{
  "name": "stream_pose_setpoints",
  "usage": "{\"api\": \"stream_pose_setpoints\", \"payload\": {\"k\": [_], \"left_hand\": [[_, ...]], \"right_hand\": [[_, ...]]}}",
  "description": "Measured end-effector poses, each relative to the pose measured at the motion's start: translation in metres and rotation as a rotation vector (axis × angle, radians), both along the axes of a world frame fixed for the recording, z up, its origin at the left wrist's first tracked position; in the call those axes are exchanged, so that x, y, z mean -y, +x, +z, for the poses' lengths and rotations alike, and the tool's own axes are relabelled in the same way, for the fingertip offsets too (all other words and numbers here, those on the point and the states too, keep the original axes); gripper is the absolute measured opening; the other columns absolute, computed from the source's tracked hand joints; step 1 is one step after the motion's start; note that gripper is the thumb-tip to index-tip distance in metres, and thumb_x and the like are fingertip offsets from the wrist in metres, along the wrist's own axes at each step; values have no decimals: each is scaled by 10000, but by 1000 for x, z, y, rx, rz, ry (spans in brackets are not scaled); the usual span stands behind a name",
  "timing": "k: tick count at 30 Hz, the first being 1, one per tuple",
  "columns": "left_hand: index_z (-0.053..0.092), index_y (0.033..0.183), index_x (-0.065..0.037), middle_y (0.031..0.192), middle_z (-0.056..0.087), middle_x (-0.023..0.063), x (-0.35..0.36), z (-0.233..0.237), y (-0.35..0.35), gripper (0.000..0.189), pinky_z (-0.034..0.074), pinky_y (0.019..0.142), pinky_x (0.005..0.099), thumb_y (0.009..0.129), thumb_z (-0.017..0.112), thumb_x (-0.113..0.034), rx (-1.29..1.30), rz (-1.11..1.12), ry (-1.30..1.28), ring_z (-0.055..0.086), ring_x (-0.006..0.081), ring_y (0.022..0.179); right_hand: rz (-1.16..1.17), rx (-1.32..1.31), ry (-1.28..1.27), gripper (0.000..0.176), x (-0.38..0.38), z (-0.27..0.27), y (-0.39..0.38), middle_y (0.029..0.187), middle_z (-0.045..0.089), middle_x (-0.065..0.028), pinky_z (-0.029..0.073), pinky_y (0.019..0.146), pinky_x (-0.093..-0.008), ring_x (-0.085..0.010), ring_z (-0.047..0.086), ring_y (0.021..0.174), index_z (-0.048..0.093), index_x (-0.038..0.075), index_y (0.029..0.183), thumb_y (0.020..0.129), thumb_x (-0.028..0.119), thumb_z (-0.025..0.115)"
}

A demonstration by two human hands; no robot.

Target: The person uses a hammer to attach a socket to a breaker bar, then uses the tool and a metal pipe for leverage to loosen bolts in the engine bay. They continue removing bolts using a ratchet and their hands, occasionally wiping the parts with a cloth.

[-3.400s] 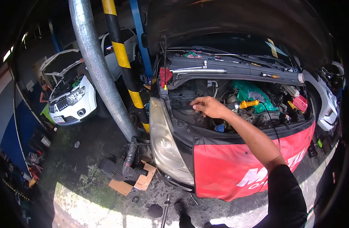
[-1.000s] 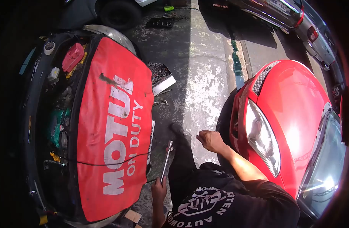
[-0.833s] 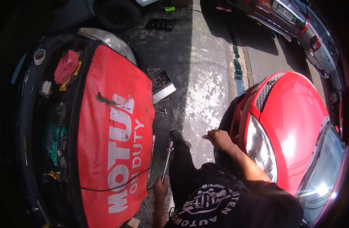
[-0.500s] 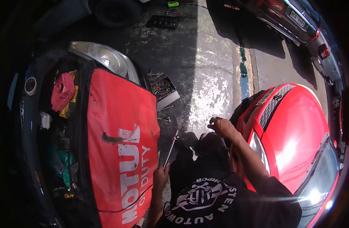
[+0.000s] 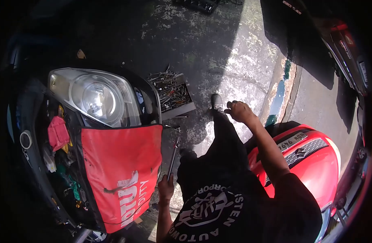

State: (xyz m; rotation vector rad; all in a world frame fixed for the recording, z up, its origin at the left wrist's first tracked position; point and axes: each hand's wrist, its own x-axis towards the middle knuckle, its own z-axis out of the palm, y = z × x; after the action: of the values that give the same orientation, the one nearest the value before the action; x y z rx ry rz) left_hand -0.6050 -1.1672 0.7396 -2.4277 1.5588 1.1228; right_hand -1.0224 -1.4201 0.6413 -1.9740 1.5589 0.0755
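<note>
My left hand (image 5: 166,189) is wrapped round the lower end of a long metal ratchet wrench (image 5: 172,160), whose head points up and away from me. The wrench is beside the red fender cover (image 5: 121,162) draped over the car's front. My right hand (image 5: 241,112) is held out ahead over the floor with its fingers curled together; whether anything small is in them is hidden. Past the wrench, an open tool tray (image 5: 185,108) lies on the floor, heaped with several wrenches and other hand tools (image 5: 169,95).
A large headlight (image 5: 100,99) and the open engine bay, with a pink cloth (image 5: 58,133) in it, are on the left. On the right is a red car (image 5: 311,158). My shoe (image 5: 216,102) is on the patchy concrete floor (image 5: 202,44). A dark vehicle stands at the upper right.
My view has shifted, and the headlight and tool tray now appear larger and nearer. A shoe has come into view as I step. The wrench stays in my left hand; my right hand stays curled.
</note>
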Motion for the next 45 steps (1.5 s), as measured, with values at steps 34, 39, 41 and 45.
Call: {"api": "stream_pose_setpoints", "payload": {"k": [34,39,41,45], "left_hand": [[522,843,-42,631,590,246,4,45,-136,321,458,508,523,992,642,-299,-55,516,-372,611,494,644],[544,860,-31,661,596,234,-19,36,-135,303,466,514,536,979,655,-288,-29,514,-490,619,495,660],[574,893,-36,690,582,203,-35,22,-135,275,475,513,530,971,661,-285,-3,523,-491,626,467,638],[610,969,-60,768,620,207,-54,4,-134,200,497,544,535,1000,601,-258,66,463,-463,654,453,699]], "right_hand": [[416,219,-102,221,162,24,85,861,713,-224,559,731,-513,-419,705,853,680,43,920,914,263,699],[507,292,-107,229,136,54,129,895,711,-238,561,749,-513,-434,699,882,689,41,954,919,268,690],[572,350,-78,259,126,59,146,896,711,-233,562,750,-492,-410,704,868,692,38,986,925,290,694],[628,470,150,299,138,76,205,872,717,-146,563,730,-389,-261,707,796,683,34,1069,968,316,673]]}}
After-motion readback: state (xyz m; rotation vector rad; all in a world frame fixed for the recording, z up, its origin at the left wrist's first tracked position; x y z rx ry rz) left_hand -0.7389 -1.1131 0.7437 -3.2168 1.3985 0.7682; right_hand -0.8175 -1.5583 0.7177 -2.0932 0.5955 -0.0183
